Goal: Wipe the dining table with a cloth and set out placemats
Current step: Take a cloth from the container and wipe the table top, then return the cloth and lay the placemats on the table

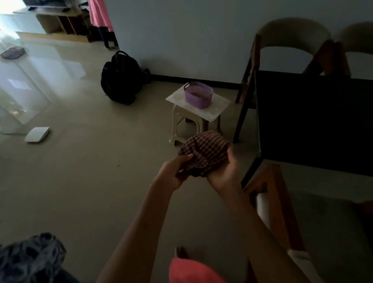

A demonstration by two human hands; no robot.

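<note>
A bunched brown checked cloth point(205, 152) is held in the air between both hands, in front of me over the floor. My left hand point(172, 174) grips its lower left edge. My right hand point(224, 171) cups it from below on the right. The dark dining table point(319, 118) stands to the right, its near corner just right of my right hand. A pale flat mat point(216, 110) lies on a small plastic stool point(180, 128) beyond the cloth, with a purple basket point(198, 94) on top of it.
Two chairs with pale backs point(292, 33) stand at the table's far side, and a wooden chair point(276, 203) is close at my right. A black backpack point(121, 78) leans by the wall. A white flat device point(37, 135) lies on the floor at left.
</note>
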